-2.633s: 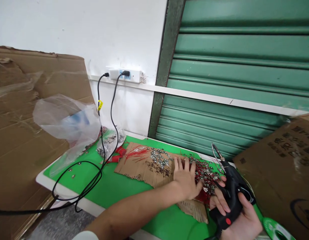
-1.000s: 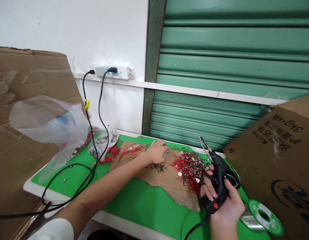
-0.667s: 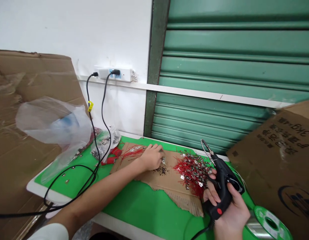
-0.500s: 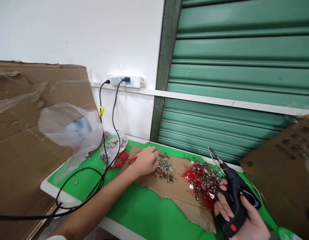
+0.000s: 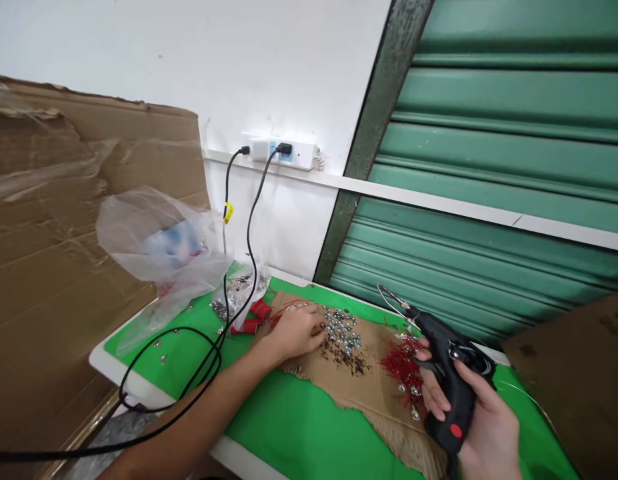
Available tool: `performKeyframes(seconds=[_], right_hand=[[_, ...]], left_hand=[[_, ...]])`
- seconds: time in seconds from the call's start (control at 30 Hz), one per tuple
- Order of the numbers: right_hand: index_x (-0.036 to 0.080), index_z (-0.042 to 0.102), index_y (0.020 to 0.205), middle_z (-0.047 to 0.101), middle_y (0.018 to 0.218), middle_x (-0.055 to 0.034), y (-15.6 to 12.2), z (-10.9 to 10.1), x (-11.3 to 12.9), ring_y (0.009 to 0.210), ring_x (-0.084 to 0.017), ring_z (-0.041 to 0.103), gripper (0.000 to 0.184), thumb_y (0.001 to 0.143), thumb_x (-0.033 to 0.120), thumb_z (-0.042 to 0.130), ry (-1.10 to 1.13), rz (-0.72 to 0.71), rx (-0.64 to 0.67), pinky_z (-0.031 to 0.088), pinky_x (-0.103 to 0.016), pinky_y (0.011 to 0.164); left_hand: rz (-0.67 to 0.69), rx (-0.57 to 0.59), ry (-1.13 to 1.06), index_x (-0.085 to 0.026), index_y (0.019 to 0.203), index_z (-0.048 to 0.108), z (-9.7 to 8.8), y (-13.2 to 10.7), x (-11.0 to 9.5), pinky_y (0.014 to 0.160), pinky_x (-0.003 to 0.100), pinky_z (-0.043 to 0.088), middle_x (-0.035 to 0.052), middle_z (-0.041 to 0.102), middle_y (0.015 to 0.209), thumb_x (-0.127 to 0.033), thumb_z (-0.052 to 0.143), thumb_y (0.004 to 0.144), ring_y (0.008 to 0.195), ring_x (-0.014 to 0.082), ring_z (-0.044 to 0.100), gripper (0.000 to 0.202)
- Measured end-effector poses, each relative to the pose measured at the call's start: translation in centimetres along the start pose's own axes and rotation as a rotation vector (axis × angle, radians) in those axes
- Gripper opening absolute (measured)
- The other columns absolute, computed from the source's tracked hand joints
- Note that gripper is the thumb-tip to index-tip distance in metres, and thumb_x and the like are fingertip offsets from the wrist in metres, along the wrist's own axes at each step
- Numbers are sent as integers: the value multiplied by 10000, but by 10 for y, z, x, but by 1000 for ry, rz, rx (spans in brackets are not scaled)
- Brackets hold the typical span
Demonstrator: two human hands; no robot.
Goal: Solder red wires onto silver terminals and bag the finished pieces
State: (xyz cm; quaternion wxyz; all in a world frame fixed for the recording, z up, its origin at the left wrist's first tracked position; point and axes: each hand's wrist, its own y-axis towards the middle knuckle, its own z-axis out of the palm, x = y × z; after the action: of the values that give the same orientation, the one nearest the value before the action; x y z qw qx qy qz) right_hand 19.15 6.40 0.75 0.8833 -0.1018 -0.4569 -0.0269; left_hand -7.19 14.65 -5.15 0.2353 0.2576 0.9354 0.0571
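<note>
My right hand (image 5: 493, 420) grips a black soldering gun (image 5: 451, 380) with a red button, its thin tip and wire loop pointing up and to the left. My left hand (image 5: 299, 331) rests at the far left of a cardboard sheet (image 5: 333, 387), fingers curled down beside small silvery metal parts (image 5: 343, 328). Its fingertips are partly hidden, and what they pinch cannot be made out. Dark little bits (image 5: 356, 363) lie scattered below those parts. Under the soldering gun's side, a heap of red wires with metal pieces (image 5: 401, 363) is partly covered by my right hand.
Red wire spools (image 5: 247, 325) and a clear bag of metal parts (image 5: 246, 283) sit left of the cardboard. Black cables (image 5: 223, 293) run from a wall socket (image 5: 301, 155) across the green tabletop (image 5: 289, 427). Large cardboard boxes (image 5: 43, 267) stand on both sides.
The view has turned, shifting the scene rightward. My right hand has brought the soldering gun left, nearer the middle of the cardboard. My left hand stays by the metal parts.
</note>
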Motion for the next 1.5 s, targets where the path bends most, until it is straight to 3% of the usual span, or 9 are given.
performKeyframes(seconds=[0.17,0.37,0.47,0.6,0.73,0.83,1.07,1.3,1.5], right_hand=[[132,748,981,685,820,-71,18,17,-8,408,-69,372,314,729,310,691,-4,2,58,394,-185,315],[150,748,982,669,808,-55,16,14,-20,411,-61,352,312,734,329,686,-6,41,31,382,-174,313],[147,753,977,668,803,-55,13,11,-21,407,-60,362,319,726,336,694,2,40,5,382,-175,311],[150,756,974,674,803,-62,10,7,-21,400,-69,379,321,718,336,698,-2,50,0,388,-190,311],[160,753,986,685,831,-69,9,4,-23,399,-76,389,307,736,323,677,-17,46,19,396,-200,318],[150,750,994,685,839,-69,8,4,-24,400,-77,390,318,731,313,676,-19,36,33,388,-200,315],[129,758,944,689,837,-104,7,8,-24,400,-87,382,317,691,311,702,-49,14,17,388,-220,306],[148,754,938,683,809,-73,8,8,-27,407,-91,384,301,703,323,688,-75,16,48,390,-222,321],[137,753,934,652,798,-74,6,8,-26,413,-89,386,286,743,329,661,-96,39,52,390,-219,337]], left_hand=[[46,54,-5,-277,1010,741,9,8,-2,793,252,513,25,670,994,-404,566,893,919,170,635,246],[50,13,8,-229,932,728,11,10,-4,765,231,483,31,667,979,-322,531,901,903,157,624,220],[1,-13,-63,-232,881,694,6,5,-7,752,218,478,8,660,950,-276,565,859,862,137,620,138],[-67,64,-105,-247,829,650,-3,-5,-10,708,230,479,-23,667,883,-293,578,823,781,138,627,85],[-145,16,-24,-228,959,622,-19,-11,-10,765,264,492,31,682,985,-334,578,818,900,189,643,182],[-255,40,46,-222,892,634,-30,-13,-6,735,269,492,36,696,914,-320,575,810,880,204,653,142],[-311,120,91,-239,800,664,-27,-14,-2,754,290,527,13,729,856,-286,528,826,872,210,683,146],[-331,156,241,-148,1001,655,-19,-11,-3,823,333,557,148,714,982,-308,390,927,945,252,695,319],[-325,180,303,-84,1103,589,-16,-11,-1,777,407,574,210,691,1001,-300,304,966,935,306,699,382]])
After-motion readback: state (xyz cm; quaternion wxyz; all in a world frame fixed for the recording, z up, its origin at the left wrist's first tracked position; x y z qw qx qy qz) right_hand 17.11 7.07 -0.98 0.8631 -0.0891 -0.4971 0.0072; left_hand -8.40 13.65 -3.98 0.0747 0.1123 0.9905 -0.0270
